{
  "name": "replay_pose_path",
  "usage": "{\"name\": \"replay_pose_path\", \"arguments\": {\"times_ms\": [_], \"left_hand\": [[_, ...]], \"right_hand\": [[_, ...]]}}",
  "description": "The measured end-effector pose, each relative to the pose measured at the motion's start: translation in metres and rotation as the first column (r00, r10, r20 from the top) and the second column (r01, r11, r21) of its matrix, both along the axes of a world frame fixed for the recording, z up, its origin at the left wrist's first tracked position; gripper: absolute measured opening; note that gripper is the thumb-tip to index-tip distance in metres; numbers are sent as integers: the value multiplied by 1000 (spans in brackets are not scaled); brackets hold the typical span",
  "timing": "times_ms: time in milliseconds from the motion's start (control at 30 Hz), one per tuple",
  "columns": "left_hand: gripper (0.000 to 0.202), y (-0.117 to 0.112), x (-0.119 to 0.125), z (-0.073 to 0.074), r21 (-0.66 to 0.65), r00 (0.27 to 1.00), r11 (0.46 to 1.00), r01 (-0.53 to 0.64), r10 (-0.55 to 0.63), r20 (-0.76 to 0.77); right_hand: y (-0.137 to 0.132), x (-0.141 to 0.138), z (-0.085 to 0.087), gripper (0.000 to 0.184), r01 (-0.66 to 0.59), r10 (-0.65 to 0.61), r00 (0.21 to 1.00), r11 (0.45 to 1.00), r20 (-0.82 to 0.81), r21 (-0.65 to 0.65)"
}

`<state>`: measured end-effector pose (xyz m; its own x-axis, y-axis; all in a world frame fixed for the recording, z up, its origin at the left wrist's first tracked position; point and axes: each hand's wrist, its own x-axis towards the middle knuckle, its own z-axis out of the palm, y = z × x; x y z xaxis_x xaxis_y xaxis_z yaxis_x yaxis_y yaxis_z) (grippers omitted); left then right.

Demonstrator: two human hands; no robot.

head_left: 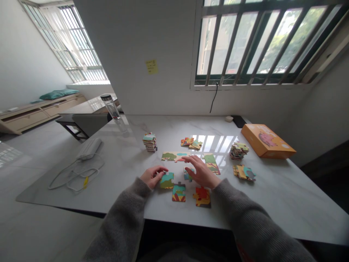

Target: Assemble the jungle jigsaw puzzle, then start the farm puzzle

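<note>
Glossy pale stone table [272, 189] under a barred window [261, 40]; my left hand [152, 176] pinches a teal-green puzzle piece [167, 180], my right hand [201, 171] lies open, flat.

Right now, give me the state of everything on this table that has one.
Left hand, curled, fingertips at the teal-green piece, grip unclear.
Right hand, open, flat over a teal piece.
Bottle, upright, capped.
Orange box, closed, lying flat.
Left stack, upright, tidy.
Right stack, upright, askew.
Puzzle strip, pieces joined.
Cable, loosely coiled.
</note>
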<state>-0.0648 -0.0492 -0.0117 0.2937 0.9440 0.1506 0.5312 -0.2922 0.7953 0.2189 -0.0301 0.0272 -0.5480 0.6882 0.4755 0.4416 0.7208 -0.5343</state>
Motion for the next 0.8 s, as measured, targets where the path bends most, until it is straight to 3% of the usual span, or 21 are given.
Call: {"name": "replay_pose_path", "arguments": {"times_ms": [200,300,467,600,700,800], "left_hand": [[23,-11,1,1,178,970,984,-25,67,-235],[23,-15,3,6,207,961,978,-26,82,-265],[25,-17,6,8,120,991,987,-106,115,-66],[27,-17,20,9,28,982,985,-168,165,91],[27,-19,40,13,36,979,988,-150,143,145],[25,-21,56,17,105,975,981,-165,146,164]], "right_hand": [[0,-2,-1,43,-12,12,999,1000,30,-5],[1,-1,-3,39,-16,16,999,1000,39,-2],[1,-5,-6,23,-19,19,999,1000,37,-15],[-7,-15,-6,28,-55,46,998,985,-53,-163],[-12,-22,-6,34,-84,48,991,952,-128,-293],[-12,-21,-4,27,-80,15,982,934,-186,-349]]}}
